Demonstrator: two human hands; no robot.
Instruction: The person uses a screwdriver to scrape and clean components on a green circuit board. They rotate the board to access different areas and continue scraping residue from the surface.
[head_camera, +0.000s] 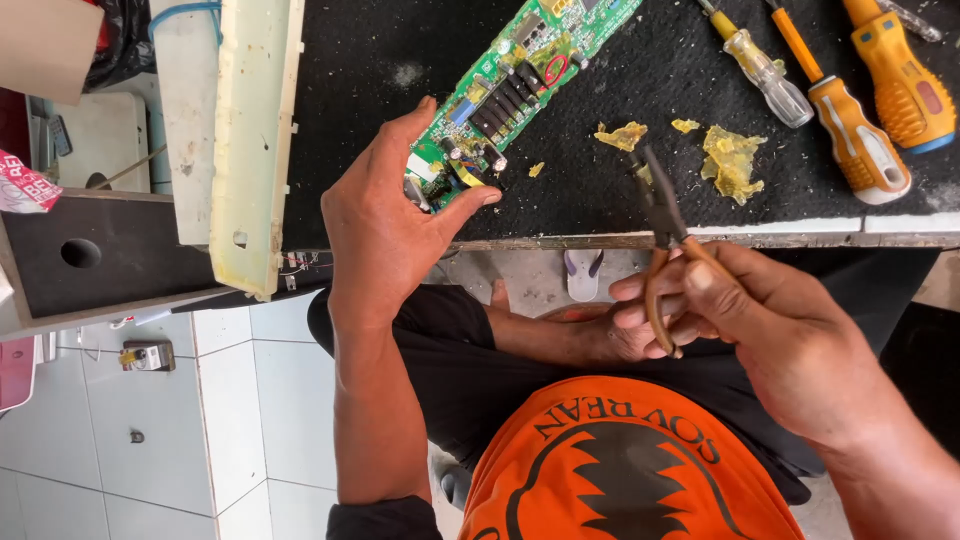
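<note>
Our left hand (385, 215) pinches the near end of the green circuit board (510, 85) lying on the black counter (620, 200); our right hand (740, 320) grips brown-handled pliers (660, 215), near yellow scraps (730, 160)

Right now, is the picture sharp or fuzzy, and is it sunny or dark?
Head view: bright daylight, mostly sharp; the green circuit board in the left hand shows crisp parts; the pliers in the right hand look clear too; straight edges like the cream plastic cover bend slightly near the frame's side.
</note>
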